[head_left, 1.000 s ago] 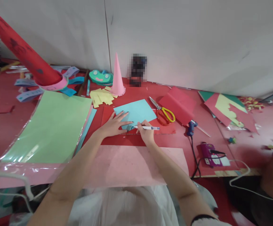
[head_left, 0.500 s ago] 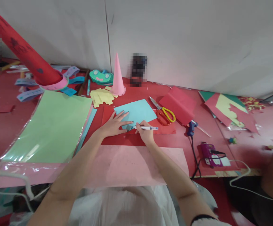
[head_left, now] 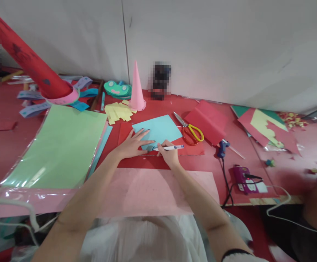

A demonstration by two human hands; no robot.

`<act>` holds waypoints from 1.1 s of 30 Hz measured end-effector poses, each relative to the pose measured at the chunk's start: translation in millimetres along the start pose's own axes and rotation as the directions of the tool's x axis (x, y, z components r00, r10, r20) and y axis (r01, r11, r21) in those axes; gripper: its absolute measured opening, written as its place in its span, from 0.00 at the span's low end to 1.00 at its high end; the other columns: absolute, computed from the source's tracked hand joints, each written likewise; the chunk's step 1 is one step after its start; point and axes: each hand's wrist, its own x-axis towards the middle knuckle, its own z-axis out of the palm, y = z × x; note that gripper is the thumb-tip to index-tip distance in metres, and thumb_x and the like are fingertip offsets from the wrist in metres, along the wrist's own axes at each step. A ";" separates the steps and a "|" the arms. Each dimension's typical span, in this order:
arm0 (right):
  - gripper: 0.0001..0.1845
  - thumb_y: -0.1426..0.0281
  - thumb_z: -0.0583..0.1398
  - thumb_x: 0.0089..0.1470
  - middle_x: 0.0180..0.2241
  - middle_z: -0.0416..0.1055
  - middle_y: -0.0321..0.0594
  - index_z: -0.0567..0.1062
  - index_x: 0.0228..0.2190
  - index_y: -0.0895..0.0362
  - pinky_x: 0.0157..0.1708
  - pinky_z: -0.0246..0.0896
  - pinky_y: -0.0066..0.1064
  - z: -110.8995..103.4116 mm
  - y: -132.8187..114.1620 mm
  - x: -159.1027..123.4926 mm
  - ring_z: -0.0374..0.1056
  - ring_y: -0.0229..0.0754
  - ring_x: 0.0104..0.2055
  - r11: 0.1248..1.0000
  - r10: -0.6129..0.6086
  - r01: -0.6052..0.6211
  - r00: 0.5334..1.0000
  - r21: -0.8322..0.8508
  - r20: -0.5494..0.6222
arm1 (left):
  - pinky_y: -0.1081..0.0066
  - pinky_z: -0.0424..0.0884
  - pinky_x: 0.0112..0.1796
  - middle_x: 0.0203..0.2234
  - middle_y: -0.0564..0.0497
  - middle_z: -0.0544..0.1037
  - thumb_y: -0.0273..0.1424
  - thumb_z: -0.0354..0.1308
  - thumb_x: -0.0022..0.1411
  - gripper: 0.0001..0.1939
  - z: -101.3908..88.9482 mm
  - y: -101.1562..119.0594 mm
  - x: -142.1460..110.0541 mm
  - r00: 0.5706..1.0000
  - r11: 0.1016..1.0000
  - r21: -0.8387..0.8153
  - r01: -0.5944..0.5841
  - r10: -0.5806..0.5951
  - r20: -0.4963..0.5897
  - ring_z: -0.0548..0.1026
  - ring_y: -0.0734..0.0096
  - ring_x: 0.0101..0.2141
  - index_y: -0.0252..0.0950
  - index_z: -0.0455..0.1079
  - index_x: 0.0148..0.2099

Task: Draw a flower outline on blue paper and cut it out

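Light-blue paper (head_left: 161,127) is held down on the table by the left hand (head_left: 132,146), which is laid flat, palm down, its fingers fanned out over the sheet and its thumb stretched toward the right hand (head_left: 169,153). The left forearm is slanted in from the lower left, the right one from the lower right, so that the two hands are brought close together at the sheet's near edge. By the right hand a white pen (head_left: 173,147) is gripped between bent fingers and thumb; it is held nearly level, its tip pointed at the left hand and its other end stuck out to the right. Whether the paper is touched by the tip cannot be told.

Beneath the blue sheet a red sheet (head_left: 194,150) is partly covered. Scissors (head_left: 185,125) are laid just beyond the right hand, to its right. Past the left hand, yellow strips (head_left: 118,112) are heaped beside an upright pink cone (head_left: 136,91). Under the forearms a pink sheet (head_left: 158,189) is spread.
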 end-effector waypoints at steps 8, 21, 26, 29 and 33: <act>0.20 0.57 0.58 0.52 0.11 0.65 0.29 0.58 0.17 0.52 0.25 0.56 0.28 0.8 5.8 1.5 0.59 0.35 0.16 1.000 -0.001 0.001 1.000 0.016 -0.002 | 0.47 0.34 0.63 0.70 0.61 0.38 0.45 0.49 0.67 0.23 -0.9 0.1 -0.1 1.000 1.000 -0.006 0.002 -0.002 0.010 0.37 0.55 0.68 0.58 0.58 0.64; 0.20 0.55 0.57 0.53 0.14 0.69 0.31 0.60 0.18 0.52 0.28 0.59 0.29 0.5 -2.4 -1.5 0.64 0.37 0.20 1.000 0.005 -0.006 0.999 -0.021 -0.049 | 0.47 0.33 0.63 0.70 0.58 0.38 0.42 0.51 0.67 0.24 -1.9 1.0 0.1 1.000 1.000 0.020 0.009 -0.009 0.021 0.36 0.56 0.68 0.57 0.57 0.64; 0.19 0.56 0.57 0.53 0.14 0.68 0.31 0.60 0.18 0.53 0.27 0.58 0.28 1.1 -1.0 -1.8 0.64 0.37 0.20 0.999 -0.002 -0.002 0.997 -0.047 -0.078 | 0.47 0.33 0.63 0.70 0.59 0.38 0.43 0.51 0.67 0.24 -1.2 1.0 0.5 1.000 1.000 0.013 0.010 -0.010 0.022 0.36 0.54 0.68 0.57 0.58 0.64; 0.19 0.57 0.57 0.54 0.14 0.68 0.30 0.60 0.18 0.53 0.27 0.57 0.28 1.8 -0.1 -1.9 0.63 0.36 0.20 0.998 -0.015 0.010 0.995 -0.058 -0.100 | 0.47 0.33 0.63 0.70 0.60 0.38 0.43 0.51 0.67 0.24 0.7 -1.0 1.1 1.000 1.000 0.012 -0.005 0.005 0.007 0.37 0.55 0.68 0.58 0.57 0.64; 0.20 0.57 0.58 0.53 0.12 0.65 0.29 0.60 0.18 0.53 0.25 0.57 0.28 1.2 2.5 -1.4 0.60 0.35 0.18 1.000 -0.023 0.021 0.989 -0.009 -0.147 | 0.47 0.33 0.63 0.70 0.59 0.38 0.42 0.52 0.66 0.24 1.2 -1.9 1.3 1.000 1.000 0.010 0.004 -0.004 0.009 0.36 0.56 0.68 0.58 0.58 0.64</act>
